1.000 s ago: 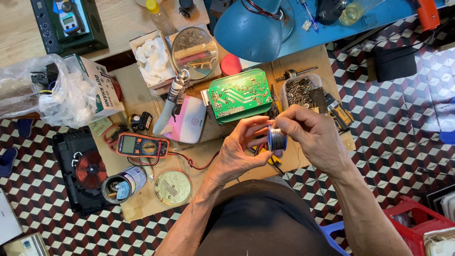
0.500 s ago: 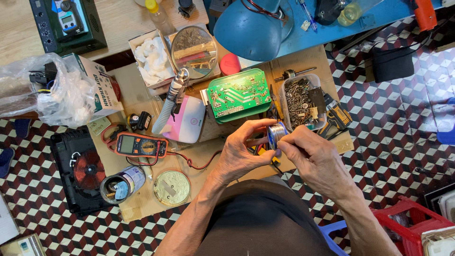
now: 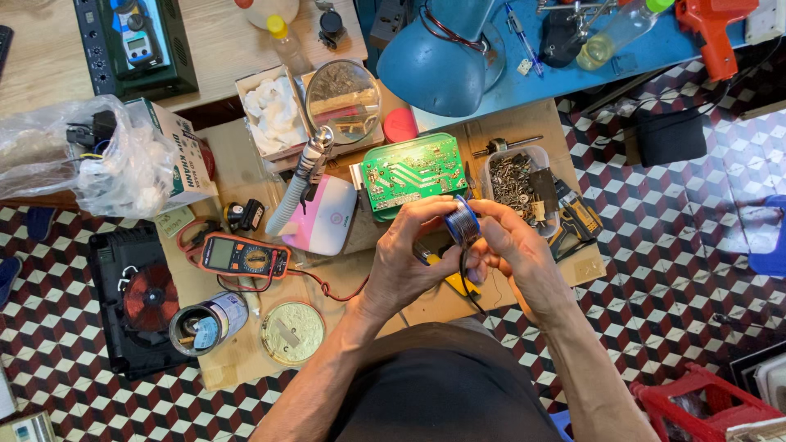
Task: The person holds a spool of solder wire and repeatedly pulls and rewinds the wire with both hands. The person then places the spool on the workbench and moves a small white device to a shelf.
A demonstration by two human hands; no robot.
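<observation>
We see both hands raised together above the middle of the wooden table [image 3: 246, 147]. The left hand [image 3: 405, 262] has its fingers [image 3: 426, 214] curled most of the way closed, the tips touching the left side of a small spool of solder wire [image 3: 463, 223]. The right hand [image 3: 516, 250] wraps its fingers [image 3: 499, 211] around the spool from the other side, pinching it. So the spool sits between the two sets of fingers, gripped by both, with a dark strand of wire hanging from it toward 6 o'clock.

At 12 o'clock from the spool, just beyond the fingers, lies a green circuit board [image 3: 413, 173]. At 2 o'clock stands a clear plastic tub of small metal parts [image 3: 516, 176]. At 9 o'clock we find an orange multimeter [image 3: 244, 256], and between it and the hands a white-and-pink rounded casing [image 3: 327, 217]. Farther toward 10 o'clock a white cardboard box with green print [image 3: 184, 151] stands beside a crumpled clear plastic bag [image 3: 90, 160]. Toward 8 o'clock rests a cylindrical tin with a blue label [image 3: 209, 323] and a round yellowish lidded dish [image 3: 292, 333].
</observation>
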